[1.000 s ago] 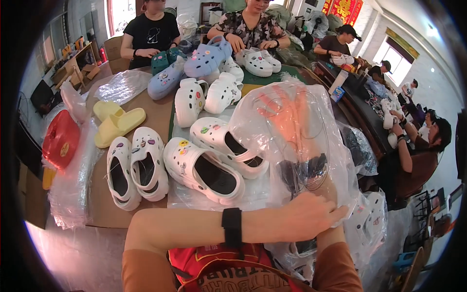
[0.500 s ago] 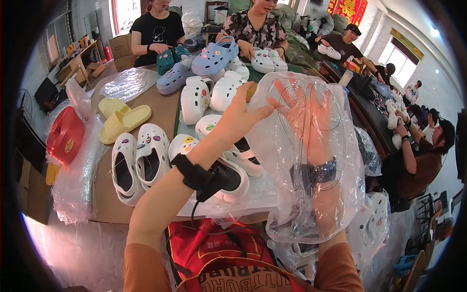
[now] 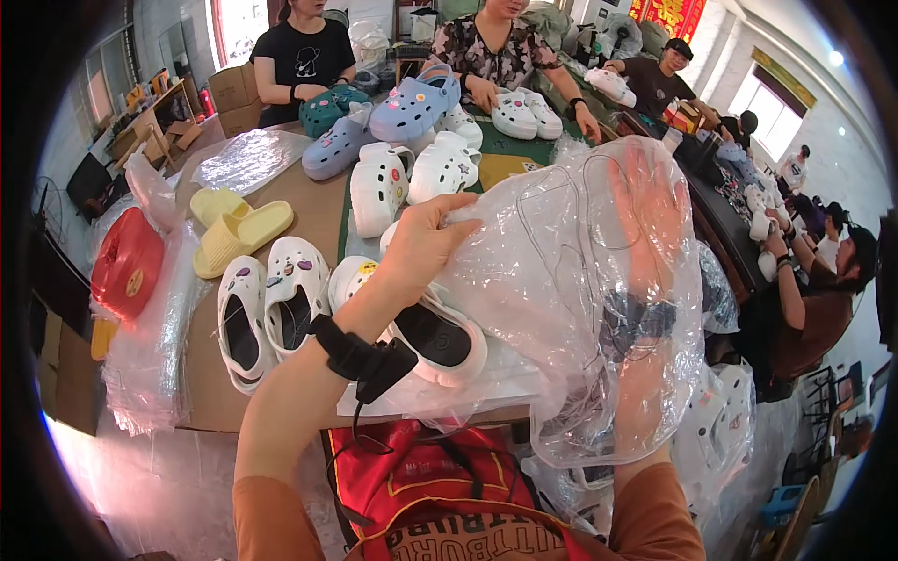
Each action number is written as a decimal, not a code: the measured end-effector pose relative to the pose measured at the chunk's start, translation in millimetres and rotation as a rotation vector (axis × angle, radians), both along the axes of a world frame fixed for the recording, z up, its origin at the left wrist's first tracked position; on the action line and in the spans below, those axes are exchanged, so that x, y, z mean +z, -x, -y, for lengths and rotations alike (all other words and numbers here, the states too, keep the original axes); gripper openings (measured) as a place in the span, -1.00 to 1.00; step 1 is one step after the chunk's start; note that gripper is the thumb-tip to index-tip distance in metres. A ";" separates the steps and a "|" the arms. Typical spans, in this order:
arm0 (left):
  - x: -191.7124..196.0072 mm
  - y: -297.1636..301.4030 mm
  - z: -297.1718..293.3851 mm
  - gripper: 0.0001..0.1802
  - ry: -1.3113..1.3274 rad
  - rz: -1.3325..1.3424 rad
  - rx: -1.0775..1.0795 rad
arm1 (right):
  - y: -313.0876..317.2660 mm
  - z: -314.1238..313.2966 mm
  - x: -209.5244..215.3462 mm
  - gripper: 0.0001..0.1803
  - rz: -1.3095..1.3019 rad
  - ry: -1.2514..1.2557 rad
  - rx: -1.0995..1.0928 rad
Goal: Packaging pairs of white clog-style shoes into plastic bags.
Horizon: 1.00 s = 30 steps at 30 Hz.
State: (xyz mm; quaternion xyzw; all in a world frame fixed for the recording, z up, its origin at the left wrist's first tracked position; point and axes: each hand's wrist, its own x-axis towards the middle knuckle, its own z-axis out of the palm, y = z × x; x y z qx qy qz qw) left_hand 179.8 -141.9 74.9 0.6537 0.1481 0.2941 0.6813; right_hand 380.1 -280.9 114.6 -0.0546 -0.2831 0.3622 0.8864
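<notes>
While the left hand [image 3: 426, 245] pinched one side of a big clear bag [image 3: 538, 266] between thumb and fingers, the right hand [image 3: 647, 192] showed through the plastic and looked to be inside it. The right hand was open flat, fingers stretched out, and I saw nothing in its grip. The bag hung between the two hands and ran down over the right wrist to the forearm.

To do this well, I think the left hand needed to hold just one layer. I could not tell if it had one or two, and pinching both would likely keep the bag stuck shut. The right fingers would work best spread wide, pushing softly so the sides came apart. A slow pull seemed better than a quick tug, because thin plastic might rip.

A white clog [image 3: 444, 341] sat just below the left hand, close to the black strap [image 3: 339, 348] on that wrist. Lifting the wrist a little seemed wise, so it would not bump the shoe. Two white clogs [image 3: 295, 266] stood to the left of that hand, and yellow slippers [image 3: 245, 234] lay farther out on the surface [image 3: 210, 397].
</notes>
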 end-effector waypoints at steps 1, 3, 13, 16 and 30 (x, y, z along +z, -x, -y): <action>10.3 -2.7 7.7 -0.61 -0.062 -0.065 0.019 | -7.1 14.5 8.2 -0.53 -0.011 -0.013 -0.064; 4.5 8.5 0.0 -0.66 -0.117 -0.154 0.112 | -14.3 5.6 3.1 -0.55 -0.063 -0.029 -0.082; -0.1 19.0 -12.3 -0.78 0.198 0.322 0.247 | -14.9 2.2 -2.7 -0.50 0.045 -0.266 0.126; 2.1 14.6 -8.1 -0.79 0.287 0.354 0.203 | -7.1 7.1 1.2 -0.44 -0.092 -0.299 0.105; -1.1 -7.3 -63.6 -0.77 -0.560 0.000 0.690 | 134.7 -4.6 -94.8 -0.35 0.078 -0.007 0.310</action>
